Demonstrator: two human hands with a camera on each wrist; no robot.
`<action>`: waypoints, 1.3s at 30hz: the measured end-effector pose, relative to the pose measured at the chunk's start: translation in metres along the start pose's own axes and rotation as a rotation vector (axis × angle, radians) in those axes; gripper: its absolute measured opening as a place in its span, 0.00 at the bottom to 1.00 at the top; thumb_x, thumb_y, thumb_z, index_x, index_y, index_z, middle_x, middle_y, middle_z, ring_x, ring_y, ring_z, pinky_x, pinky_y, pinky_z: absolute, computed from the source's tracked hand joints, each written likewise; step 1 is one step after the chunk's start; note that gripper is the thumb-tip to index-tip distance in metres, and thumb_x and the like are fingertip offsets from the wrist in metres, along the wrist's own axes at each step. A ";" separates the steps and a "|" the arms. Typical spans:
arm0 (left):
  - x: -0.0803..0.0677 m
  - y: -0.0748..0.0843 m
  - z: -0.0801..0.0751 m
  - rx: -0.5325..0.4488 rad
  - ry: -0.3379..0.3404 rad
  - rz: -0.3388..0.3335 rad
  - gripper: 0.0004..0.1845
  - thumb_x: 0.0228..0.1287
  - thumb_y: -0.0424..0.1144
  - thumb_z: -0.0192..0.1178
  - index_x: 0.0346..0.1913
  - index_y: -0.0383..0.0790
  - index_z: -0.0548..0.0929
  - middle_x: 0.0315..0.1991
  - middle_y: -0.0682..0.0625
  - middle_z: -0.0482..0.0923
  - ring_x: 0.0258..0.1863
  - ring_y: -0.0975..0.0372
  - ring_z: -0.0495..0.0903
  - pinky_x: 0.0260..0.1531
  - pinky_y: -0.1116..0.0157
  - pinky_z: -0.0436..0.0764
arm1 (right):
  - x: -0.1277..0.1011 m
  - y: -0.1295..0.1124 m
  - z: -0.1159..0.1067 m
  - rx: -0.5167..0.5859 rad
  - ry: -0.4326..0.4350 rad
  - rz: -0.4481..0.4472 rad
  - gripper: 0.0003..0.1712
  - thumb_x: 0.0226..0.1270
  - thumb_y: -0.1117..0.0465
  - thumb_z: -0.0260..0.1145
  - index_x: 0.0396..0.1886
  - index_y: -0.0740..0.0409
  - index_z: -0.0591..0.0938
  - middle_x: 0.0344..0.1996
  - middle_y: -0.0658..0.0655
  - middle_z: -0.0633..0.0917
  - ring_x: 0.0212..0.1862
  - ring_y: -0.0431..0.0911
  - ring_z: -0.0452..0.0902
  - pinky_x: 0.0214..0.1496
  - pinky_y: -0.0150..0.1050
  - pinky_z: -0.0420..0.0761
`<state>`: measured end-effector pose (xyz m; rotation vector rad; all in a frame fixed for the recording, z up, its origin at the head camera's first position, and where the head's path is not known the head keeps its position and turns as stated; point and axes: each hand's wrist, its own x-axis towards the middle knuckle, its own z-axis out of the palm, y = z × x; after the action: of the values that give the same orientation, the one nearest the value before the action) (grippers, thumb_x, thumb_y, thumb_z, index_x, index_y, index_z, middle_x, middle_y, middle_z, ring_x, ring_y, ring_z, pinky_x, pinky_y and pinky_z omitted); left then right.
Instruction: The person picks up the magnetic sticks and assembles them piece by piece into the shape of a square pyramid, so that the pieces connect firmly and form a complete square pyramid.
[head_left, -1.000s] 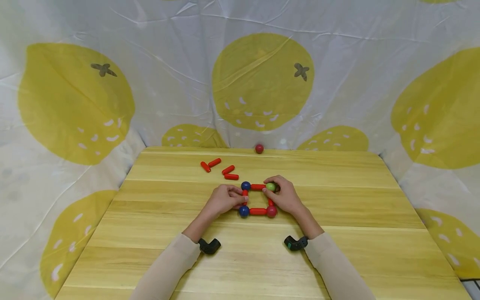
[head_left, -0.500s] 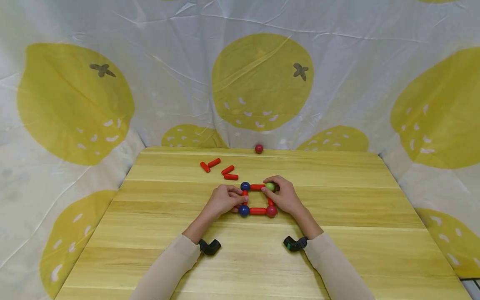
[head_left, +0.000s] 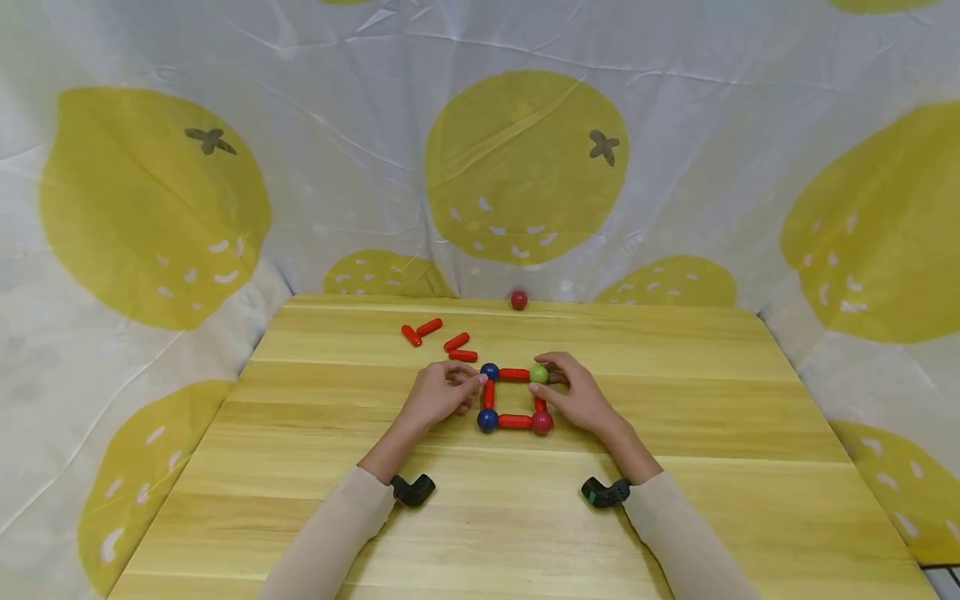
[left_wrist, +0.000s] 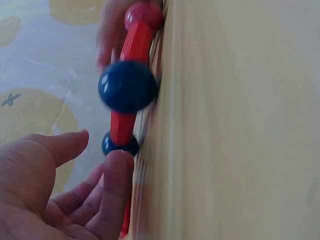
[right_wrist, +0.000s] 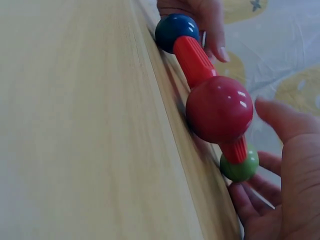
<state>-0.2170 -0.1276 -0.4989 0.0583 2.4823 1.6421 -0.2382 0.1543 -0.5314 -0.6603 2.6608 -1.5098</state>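
Note:
A square of red rods joined by balls lies flat on the table. Its left corners are the far blue ball and the near blue ball. At the right are the green ball and the pink-red ball. My left hand has its fingertips right at the far blue ball, with the thumb spread away in the left wrist view. Beside the green ball is my right hand, fingers at its underside and thumb apart from it.
Several loose red rods lie beyond the square to the left. One more pink-red ball sits at the back edge of the wooden table, in front of a curtain with a lemon print.
My left hand has come off the left side rod and shifted up toward the far blue ball. My right hand has loosened from the green ball and drawn slightly right. The square stays put.

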 end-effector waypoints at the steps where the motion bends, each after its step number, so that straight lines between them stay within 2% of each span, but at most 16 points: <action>1: 0.003 -0.001 -0.003 0.046 0.031 0.051 0.16 0.66 0.49 0.71 0.49 0.42 0.87 0.38 0.48 0.88 0.30 0.59 0.88 0.31 0.64 0.88 | -0.002 0.000 -0.002 0.010 -0.016 0.002 0.33 0.68 0.52 0.74 0.69 0.57 0.75 0.62 0.56 0.78 0.61 0.52 0.78 0.66 0.51 0.80; 4: 0.012 -0.004 -0.013 0.223 0.111 0.208 0.14 0.67 0.45 0.71 0.51 0.42 0.88 0.45 0.47 0.88 0.37 0.58 0.87 0.38 0.61 0.87 | -0.006 0.001 -0.006 0.000 -0.062 -0.005 0.41 0.63 0.49 0.78 0.72 0.54 0.72 0.66 0.54 0.75 0.64 0.51 0.75 0.70 0.52 0.76; 6: 0.017 -0.005 -0.018 0.320 0.116 0.289 0.16 0.67 0.42 0.71 0.55 0.42 0.87 0.51 0.47 0.87 0.45 0.55 0.87 0.47 0.57 0.87 | -0.009 0.000 -0.007 -0.013 -0.091 -0.021 0.45 0.59 0.47 0.80 0.73 0.51 0.70 0.68 0.52 0.73 0.65 0.50 0.73 0.72 0.53 0.74; 8: 0.021 -0.005 -0.022 0.393 0.091 0.341 0.18 0.67 0.40 0.71 0.58 0.41 0.86 0.56 0.45 0.86 0.53 0.51 0.85 0.55 0.52 0.84 | -0.013 0.000 -0.008 -0.019 -0.119 -0.041 0.50 0.56 0.46 0.82 0.75 0.50 0.68 0.70 0.51 0.70 0.67 0.49 0.71 0.74 0.54 0.71; 12: 0.025 -0.008 -0.024 0.503 0.045 0.370 0.22 0.64 0.37 0.72 0.61 0.40 0.85 0.59 0.44 0.85 0.60 0.48 0.80 0.64 0.49 0.78 | -0.022 0.000 -0.006 -0.028 -0.168 -0.089 0.57 0.50 0.45 0.85 0.77 0.52 0.65 0.75 0.56 0.64 0.73 0.51 0.66 0.77 0.55 0.67; 16: 0.026 -0.009 -0.024 0.562 0.043 0.351 0.23 0.63 0.36 0.73 0.61 0.41 0.86 0.58 0.44 0.85 0.56 0.47 0.78 0.62 0.49 0.77 | -0.026 0.001 -0.004 -0.055 -0.187 -0.123 0.63 0.45 0.43 0.87 0.78 0.53 0.64 0.77 0.61 0.61 0.75 0.54 0.63 0.77 0.56 0.66; 19: 0.027 -0.010 -0.024 0.570 0.050 0.362 0.21 0.63 0.34 0.72 0.60 0.41 0.87 0.56 0.45 0.87 0.55 0.47 0.79 0.61 0.50 0.77 | -0.026 0.000 -0.004 -0.061 -0.197 -0.128 0.67 0.42 0.42 0.88 0.79 0.54 0.62 0.79 0.62 0.58 0.77 0.56 0.61 0.77 0.59 0.65; 23: 0.029 -0.012 -0.025 0.581 0.051 0.393 0.19 0.63 0.30 0.72 0.57 0.39 0.87 0.50 0.45 0.89 0.50 0.49 0.81 0.58 0.51 0.79 | -0.024 -0.001 -0.005 -0.089 -0.210 -0.117 0.69 0.41 0.39 0.87 0.81 0.49 0.61 0.81 0.59 0.56 0.79 0.56 0.58 0.77 0.63 0.64; 26: 0.028 -0.014 -0.025 0.589 0.049 0.393 0.18 0.63 0.30 0.71 0.56 0.38 0.87 0.47 0.45 0.88 0.47 0.51 0.82 0.55 0.52 0.81 | -0.023 0.000 -0.004 -0.123 -0.210 -0.104 0.68 0.42 0.37 0.86 0.81 0.45 0.60 0.81 0.55 0.57 0.80 0.55 0.58 0.78 0.63 0.63; 30: 0.025 -0.013 -0.027 0.572 0.056 0.383 0.16 0.65 0.34 0.72 0.55 0.38 0.88 0.45 0.45 0.87 0.45 0.53 0.82 0.52 0.53 0.82 | -0.022 0.001 -0.004 -0.117 -0.201 -0.093 0.67 0.44 0.38 0.86 0.81 0.47 0.61 0.80 0.54 0.58 0.79 0.54 0.59 0.79 0.59 0.64; 33: 0.022 -0.011 -0.028 0.520 0.069 0.381 0.16 0.66 0.37 0.72 0.55 0.40 0.88 0.48 0.46 0.88 0.44 0.54 0.82 0.50 0.55 0.83 | -0.020 0.001 -0.005 -0.094 -0.190 -0.086 0.67 0.43 0.40 0.87 0.81 0.49 0.61 0.80 0.56 0.59 0.78 0.53 0.61 0.79 0.56 0.65; 39: 0.017 -0.009 -0.029 0.319 0.085 0.356 0.15 0.68 0.41 0.70 0.55 0.45 0.88 0.52 0.50 0.88 0.45 0.58 0.86 0.49 0.59 0.86 | -0.014 0.002 -0.008 -0.088 -0.177 -0.074 0.67 0.43 0.41 0.87 0.80 0.48 0.61 0.80 0.54 0.60 0.73 0.53 0.67 0.75 0.55 0.70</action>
<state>-0.2383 -0.1560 -0.4982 0.5056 2.9101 1.3606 -0.2283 0.1669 -0.5308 -0.8632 2.6071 -1.2883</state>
